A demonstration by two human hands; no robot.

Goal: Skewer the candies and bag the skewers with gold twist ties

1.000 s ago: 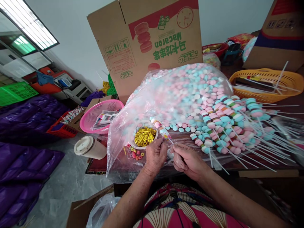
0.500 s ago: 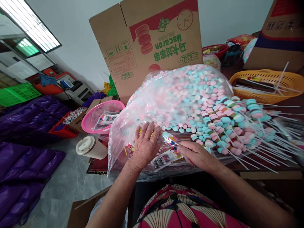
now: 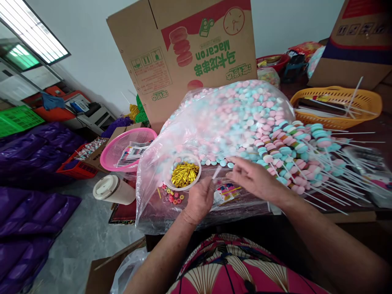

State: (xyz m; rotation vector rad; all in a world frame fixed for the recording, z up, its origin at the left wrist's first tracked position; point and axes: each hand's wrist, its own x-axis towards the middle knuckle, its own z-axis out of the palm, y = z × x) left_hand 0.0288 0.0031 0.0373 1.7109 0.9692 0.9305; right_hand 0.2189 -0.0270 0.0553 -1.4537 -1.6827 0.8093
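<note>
My left hand (image 3: 200, 198) is closed around a thin white stick (image 3: 217, 172) that points up and to the right. To its right my right hand (image 3: 255, 177) has its fingers stretched out and apart, by the edge of the pink and blue macaron-shaped candies (image 3: 251, 118). A white bowl (image 3: 199, 171) of gold twist ties (image 3: 185, 174) stands just beyond my left hand. Small coloured ring candies (image 3: 173, 195) lie in front of it. Below and between the hands lies a printed clear packet (image 3: 225, 193) with gold ties on it.
Skewered candies (image 3: 294, 151) on white sticks are heaped at the right, before an orange basket (image 3: 337, 92). A pink basket (image 3: 107, 153) and a lidded cup (image 3: 118, 190) stand at left. A large cardboard box (image 3: 180, 53) rises behind the plastic-covered candy heap.
My left hand has come off the bowl, uncovering the gold ties, and now grips a white stick. My right hand has moved up and its fingers have spread.
</note>
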